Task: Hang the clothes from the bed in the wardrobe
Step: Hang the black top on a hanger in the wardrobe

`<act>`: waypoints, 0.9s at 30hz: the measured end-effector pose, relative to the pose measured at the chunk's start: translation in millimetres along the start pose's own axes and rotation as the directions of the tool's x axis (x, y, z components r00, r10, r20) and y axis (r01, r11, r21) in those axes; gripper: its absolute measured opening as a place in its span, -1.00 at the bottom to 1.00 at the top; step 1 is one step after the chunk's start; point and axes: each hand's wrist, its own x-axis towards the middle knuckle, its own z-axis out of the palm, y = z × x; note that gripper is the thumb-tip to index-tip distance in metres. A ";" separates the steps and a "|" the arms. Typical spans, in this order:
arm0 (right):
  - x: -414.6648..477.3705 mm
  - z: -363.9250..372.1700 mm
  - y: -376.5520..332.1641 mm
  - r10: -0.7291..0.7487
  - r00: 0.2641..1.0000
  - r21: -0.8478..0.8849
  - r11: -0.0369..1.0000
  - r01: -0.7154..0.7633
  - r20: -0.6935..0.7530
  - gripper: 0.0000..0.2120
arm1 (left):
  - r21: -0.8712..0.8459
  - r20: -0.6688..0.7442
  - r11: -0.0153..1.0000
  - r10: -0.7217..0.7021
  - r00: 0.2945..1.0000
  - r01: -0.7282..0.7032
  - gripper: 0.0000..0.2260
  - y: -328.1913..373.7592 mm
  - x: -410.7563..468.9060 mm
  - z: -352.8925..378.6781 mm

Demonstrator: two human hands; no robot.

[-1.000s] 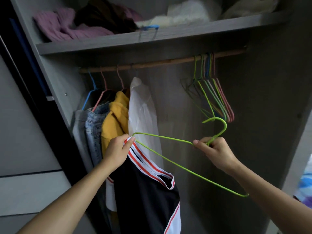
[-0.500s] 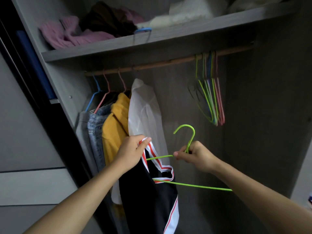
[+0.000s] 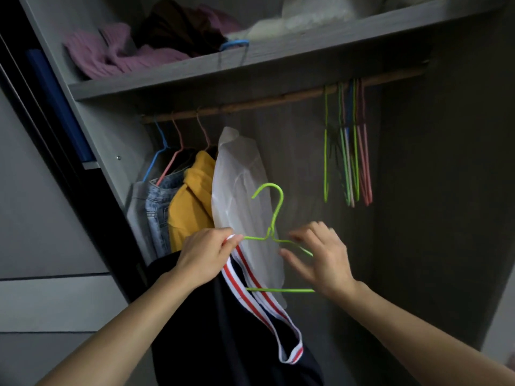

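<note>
Dark garment (image 3: 223, 330) with red-and-white striped trim hangs before the wardrobe (image 3: 432, 190), pinched with the green wire hanger (image 3: 271, 232) by the left hand (image 3: 206, 254); the right hand (image 3: 323, 263) has released the hanger's neck, fingers (image 3: 299, 236) spread.

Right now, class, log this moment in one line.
hanger: partly in jersey | left hand: pinches jersey trim | right hand: at hanger, grip blurred | hung: no
</note>
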 end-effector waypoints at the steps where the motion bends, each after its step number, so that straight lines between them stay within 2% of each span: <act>1: -9.3 -2.3 -1.4 -0.103 0.993 0.038 0.994 0.105 -0.050 -0.71 | -0.007 -0.030 1.000 -0.028 0.999 0.028 -0.50 -4.7 0.5 -2.6; 2: -22.0 -1.7 -2.4 -0.159 0.986 0.106 0.981 0.163 -0.040 -0.72 | -0.019 -0.050 0.999 -0.050 0.998 0.049 -0.50 -8.0 1.4 -6.2; 3: -33.6 -1.2 -5.5 -0.150 0.988 0.161 0.977 0.141 0.043 -0.70 | -0.038 -0.067 0.998 -0.059 0.996 0.057 -0.51 -9.6 2.5 -10.4; 4: -43.9 2.6 -7.3 -0.068 0.980 0.170 0.985 0.036 0.189 -0.64 | -0.060 -0.082 0.997 -0.054 0.995 0.049 -0.53 -10.2 3.5 -15.1; 5: -52.5 7.8 -9.3 0.077 0.930 0.106 0.987 -0.123 0.360 -0.53 | -0.083 -0.091 0.996 -0.046 0.995 0.038 -0.54 -9.6 4.7 -19.7; 7: -68.1 24.7 -10.9 0.342 0.689 -0.050 0.912 -0.407 0.639 -0.27 | -0.109 -0.100 0.994 -0.039 0.994 0.028 -0.57 -6.5 6.6 -26.6; 8: -73.9 36.1 -10.9 0.409 0.562 -0.087 0.856 -0.510 0.719 -0.31 | -0.115 -0.102 0.993 -0.039 0.994 0.027 -0.59 -4.9 7.5 -28.5; 9: -78.2 47.7 -10.2 0.446 0.476 -0.123 0.815 -0.567 0.758 -0.54 | -0.121 -0.100 0.992 -0.039 0.994 0.026 -0.60 -4.4 8.1 -29.5; 10: -80.8 56.5 -8.5 0.450 0.439 -0.127 0.797 -0.591 0.777 -0.79 | -0.131 -0.097 0.991 -0.036 0.995 0.023 -0.59 -4.9 8.1 -29.8; 13: -84.2 66.2 11.5 0.496 0.384 -0.128 0.725 -0.677 0.779 -0.71 | -0.150 -0.124 0.988 -0.046 0.991 0.027 -0.59 -18.0 4.6 -31.0; 14: -84.4 61.0 23.7 0.550 0.363 -0.112 0.650 -0.752 0.753 -0.64 | -0.141 -0.143 0.989 -0.065 0.988 0.044 -0.60 -26.5 1.4 -32.4; 15: -82.8 51.0 36.8 0.617 0.321 -0.064 0.518 -0.853 0.719 -0.61 | -0.121 -0.158 0.990 -0.085 0.984 0.066 -0.61 -36.5 -3.2 -33.4; 17: -72.1 26.1 59.1 0.698 0.207 0.093 0.198 -0.976 0.685 -0.70 | -0.044 -0.172 0.994 -0.111 0.979 0.105 -0.58 -55.2 -15.6 -32.7; 18: -65.7 15.8 71.0 0.704 0.170 0.151 0.090 -0.984 0.690 -0.74 | 0.013 -0.176 0.994 -0.104 0.979 0.108 -0.56 -62.5 -22.0 -29.3; 20: -48.0 -0.6 88.2 0.701 0.153 0.176 0.040 -0.984 0.696 -0.77 | 0.118 -0.177 0.991 -0.036 0.984 0.058 -0.52 -71.5 -32.3 -17.6; 23: -22.3 -14.2 92.9 0.725 0.179 0.187 0.071 -0.980 0.665 -0.82 | 0.174 -0.129 0.984 0.056 0.990 -0.034 -0.53 -74.9 -39.1 -1.8; 25: -10.0 -21.4 82.5 0.737 0.231 0.188 0.143 -0.972 0.635 -0.81 | 0.169 -0.117 0.984 0.066 0.991 -0.046 -0.53 -74.1 -39.3 4.0; 27: -0.4 -23.6 65.6 0.710 0.327 0.261 0.205 -0.943 0.624 -0.82 | 0.124 -0.143 0.992 0.052 0.988 -0.034 -0.56 -70.6 -37.4 8.9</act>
